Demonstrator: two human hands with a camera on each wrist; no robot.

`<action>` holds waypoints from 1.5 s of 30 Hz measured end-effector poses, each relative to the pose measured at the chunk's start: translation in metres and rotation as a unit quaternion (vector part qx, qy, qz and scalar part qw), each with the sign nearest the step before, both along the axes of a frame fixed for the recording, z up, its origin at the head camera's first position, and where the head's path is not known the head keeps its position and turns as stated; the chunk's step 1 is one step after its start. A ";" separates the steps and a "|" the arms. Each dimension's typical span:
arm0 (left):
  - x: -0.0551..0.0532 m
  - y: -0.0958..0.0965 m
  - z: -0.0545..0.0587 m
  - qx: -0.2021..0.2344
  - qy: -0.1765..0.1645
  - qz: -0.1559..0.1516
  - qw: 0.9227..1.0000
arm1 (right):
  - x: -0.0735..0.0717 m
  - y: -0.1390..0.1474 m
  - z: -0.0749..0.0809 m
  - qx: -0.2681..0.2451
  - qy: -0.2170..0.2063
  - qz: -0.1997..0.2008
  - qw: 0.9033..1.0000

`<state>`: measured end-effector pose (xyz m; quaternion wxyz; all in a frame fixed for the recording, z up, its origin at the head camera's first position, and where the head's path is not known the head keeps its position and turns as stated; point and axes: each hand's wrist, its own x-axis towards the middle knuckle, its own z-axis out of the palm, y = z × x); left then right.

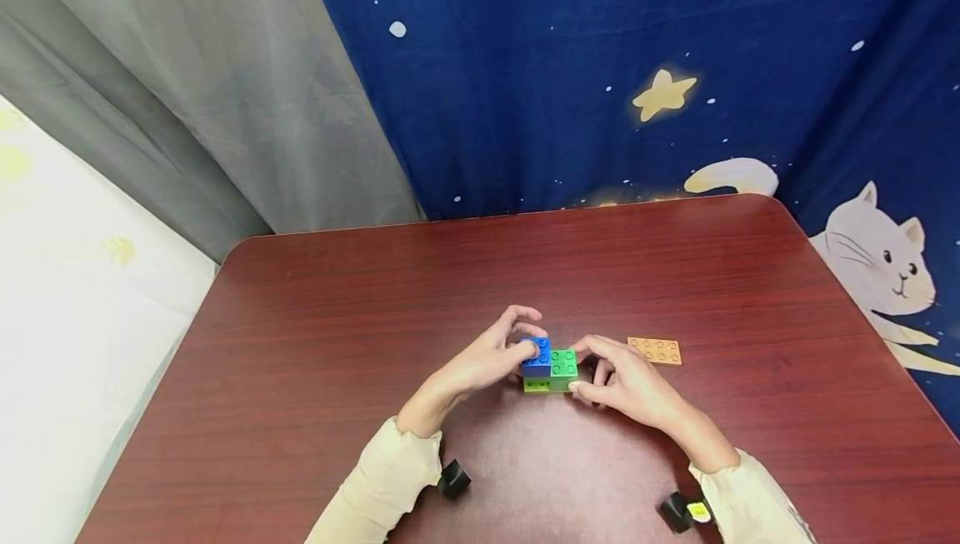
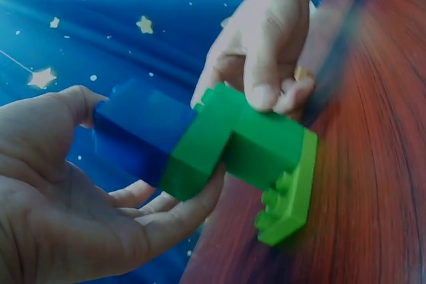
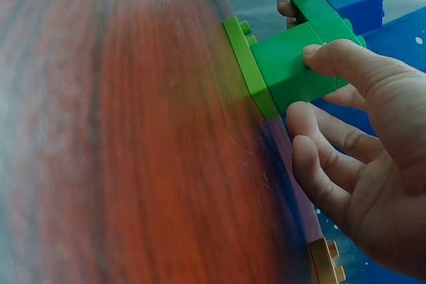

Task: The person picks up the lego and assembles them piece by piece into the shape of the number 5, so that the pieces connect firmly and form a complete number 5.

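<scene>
A small stack of toy building bricks stands on the table. It has a lime plate (image 2: 296, 197) at the bottom, a green brick (image 3: 293, 58) on that, another green brick (image 2: 196, 151) jutting sideways above, and a blue brick (image 1: 536, 367) on the jutting end. My left hand (image 1: 486, 361) pinches the blue end, its thumb on top of the blue brick and fingers under the jutting green brick. On the other side, my right hand (image 1: 633, 381) grips the green part of the stack between thumb and forefinger; its other fingers curl loosely below in the right wrist view.
An orange plate (image 1: 655, 351) with studs lies flat on the dark red table (image 1: 337, 302), just beyond my right hand. Behind the table's far edge hang a blue curtain (image 1: 525, 94) with stars and a grey curtain (image 1: 247, 94).
</scene>
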<state>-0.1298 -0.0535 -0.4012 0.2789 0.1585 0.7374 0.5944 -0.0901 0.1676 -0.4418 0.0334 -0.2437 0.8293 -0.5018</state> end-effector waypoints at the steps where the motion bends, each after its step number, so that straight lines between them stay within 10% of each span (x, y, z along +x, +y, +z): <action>1: 0.000 0.000 0.000 -0.005 0.002 0.000 1.000 | -0.002 0.001 -0.004 0.002 -0.001 -0.001 1.000; 27: -0.009 -0.023 0.010 -0.018 0.053 -0.066 0.996 | -0.004 0.048 0.022 0.233 0.104 -0.095 0.962; 45: -0.017 -0.033 0.009 -0.009 0.051 -0.053 0.997 | -0.011 0.086 0.018 0.297 0.034 -0.128 0.946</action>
